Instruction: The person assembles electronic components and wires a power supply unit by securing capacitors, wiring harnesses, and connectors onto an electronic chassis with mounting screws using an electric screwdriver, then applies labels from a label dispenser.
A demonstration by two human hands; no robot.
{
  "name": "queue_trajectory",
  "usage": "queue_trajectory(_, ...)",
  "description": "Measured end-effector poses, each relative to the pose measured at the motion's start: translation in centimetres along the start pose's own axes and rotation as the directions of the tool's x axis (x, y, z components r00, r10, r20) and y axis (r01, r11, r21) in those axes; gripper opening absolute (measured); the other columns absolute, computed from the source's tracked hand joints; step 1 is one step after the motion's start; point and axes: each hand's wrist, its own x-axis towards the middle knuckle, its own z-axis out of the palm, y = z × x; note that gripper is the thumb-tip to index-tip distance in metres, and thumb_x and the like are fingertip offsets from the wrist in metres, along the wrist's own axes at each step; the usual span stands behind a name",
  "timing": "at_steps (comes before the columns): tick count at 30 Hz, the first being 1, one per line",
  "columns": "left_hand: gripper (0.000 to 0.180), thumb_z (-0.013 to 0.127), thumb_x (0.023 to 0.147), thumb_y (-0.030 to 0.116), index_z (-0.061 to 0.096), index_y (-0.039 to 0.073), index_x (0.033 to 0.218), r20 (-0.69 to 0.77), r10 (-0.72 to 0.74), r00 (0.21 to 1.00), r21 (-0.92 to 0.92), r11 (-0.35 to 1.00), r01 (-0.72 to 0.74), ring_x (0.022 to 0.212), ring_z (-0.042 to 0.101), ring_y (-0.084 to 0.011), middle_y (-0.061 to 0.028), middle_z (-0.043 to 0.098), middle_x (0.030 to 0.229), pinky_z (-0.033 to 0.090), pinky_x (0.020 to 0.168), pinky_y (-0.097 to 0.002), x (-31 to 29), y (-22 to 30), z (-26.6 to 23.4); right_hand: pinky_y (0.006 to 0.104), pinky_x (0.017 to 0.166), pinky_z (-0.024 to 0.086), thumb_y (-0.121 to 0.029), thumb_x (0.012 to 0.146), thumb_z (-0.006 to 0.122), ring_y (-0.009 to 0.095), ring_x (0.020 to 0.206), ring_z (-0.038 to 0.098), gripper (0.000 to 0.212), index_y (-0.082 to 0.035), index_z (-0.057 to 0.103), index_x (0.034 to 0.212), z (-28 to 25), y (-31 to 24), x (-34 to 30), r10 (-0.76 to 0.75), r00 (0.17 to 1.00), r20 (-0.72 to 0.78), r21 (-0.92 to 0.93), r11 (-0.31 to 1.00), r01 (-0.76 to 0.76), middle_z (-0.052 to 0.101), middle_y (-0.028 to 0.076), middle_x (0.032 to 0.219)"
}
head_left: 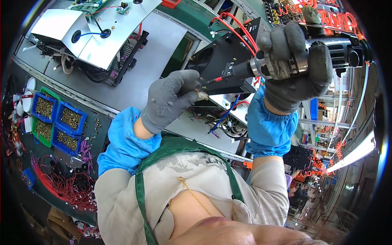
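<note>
My gloved right hand (296, 63) is wrapped round the body of a power screwdriver (341, 53), which points left toward my other hand. A red-banded bit (218, 79) sticks out of its nose. At the bit's tip, my gloved left hand (167, 98) is pinched on small brass-coloured screws (199, 88), partly hidden by the fingers. A pale patch shows at one fingertip. Just behind both hands stands a black metal unit (204, 57) with a round fan grille and red cables (241, 30).
At the left, blue bins (70, 118) and green bins (43, 130) hold many brass screws. Red wires (69, 188) lie below them. A white metal chassis (118, 41) with cables stands at the far left. Coiled orange hoses (339, 20) hang at the upper right.
</note>
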Motion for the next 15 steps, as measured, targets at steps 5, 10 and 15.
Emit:
queue_trajectory(5,0.043,0.076,0.073,0.008,0.056,0.006,0.111,-0.024,0.032,0.999,0.052,0.998,-0.031,0.075,0.069,-0.0191,-0.0107,0.069,0.087,0.055,0.065,-0.0281,0.3,-0.6,0.3,0.0362,0.079,0.035,-0.024,0.091,0.048,0.01,0.066,0.039,0.044,-0.007,0.042,0.132,0.2,-0.9,-0.3,-0.005,0.999,-0.034,0.043,0.999,0.006,0.04,-0.004,0.074)
queue_trajectory(10,0.041,0.075,0.075,0.008,0.056,0.003,0.112,-0.001,-0.003,1.0,-0.021,1.0,0.003,0.081,0.068,-0.0175,-0.0111,0.068,0.091,0.055,0.071,-0.0284,0.2,-0.5,0.5,0.036,0.078,0.036,-0.024,0.091,0.048,0.01,0.066,0.039,0.044,-0.007,0.043,0.131,-0.2,-0.9,-0.9,0.032,0.99,-0.138,0.038,0.999,-0.027,0.04,-0.003,0.075)
queue_trajectory(15,0.039,0.072,0.076,0.005,0.056,0.005,0.111,-0.023,0.039,0.999,-0.014,0.999,-0.04,0.077,0.069,-0.0213,-0.011,0.069,0.089,0.055,0.066,-0.0293,0.3,-1.1,0.7,0.0364,0.077,0.037,-0.025,0.09,0.05,0.01,0.066,0.041,0.045,-0.008,0.043,0.131,0.9,-0.8,-0.4,0.029,0.996,-0.082,-0.09,0.995,-0.037,0.043,-0.003,0.077)
